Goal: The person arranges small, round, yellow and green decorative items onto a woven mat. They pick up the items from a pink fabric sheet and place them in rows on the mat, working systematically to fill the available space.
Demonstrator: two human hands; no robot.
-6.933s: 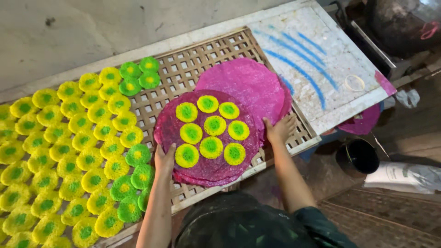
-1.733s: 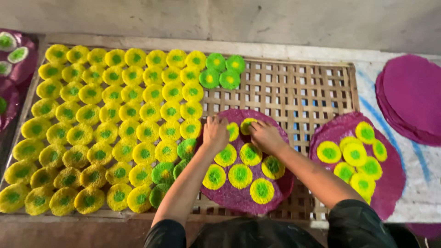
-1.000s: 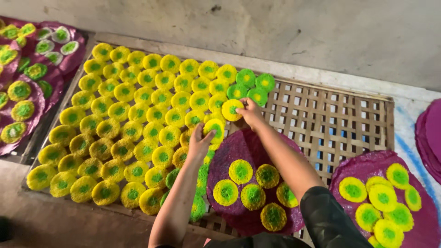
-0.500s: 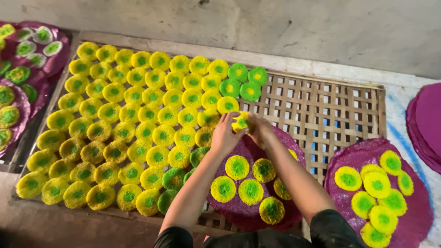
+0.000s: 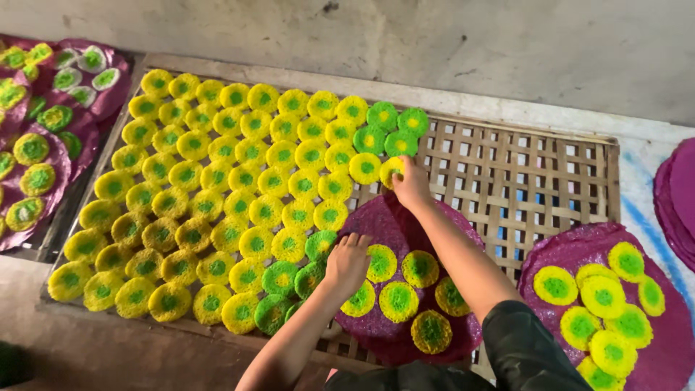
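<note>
A woven bamboo lattice rack (image 5: 536, 181) carries rows of round yellow-and-green discs (image 5: 239, 174). My right hand (image 5: 411, 185) presses one yellow disc (image 5: 390, 169) onto the rack beside the green discs (image 5: 394, 130) at the end of the rows. My left hand (image 5: 346, 262) rests on a round purple tray (image 5: 394, 224) lying on the rack, its fingers on a yellow-green disc (image 5: 378, 262) there. Several more discs lie on that tray.
A second purple tray (image 5: 651, 347) with several discs lies at the right, and stacked purple trays (image 5: 677, 195) sit at the far right edge. More purple trays (image 5: 69, 137) with discs lie at the left. A grey wall (image 5: 434, 43) runs behind.
My right hand carried a disc from the purple tray up to the end of the rows and set it down. My left hand dropped back onto the tray's discs.
</note>
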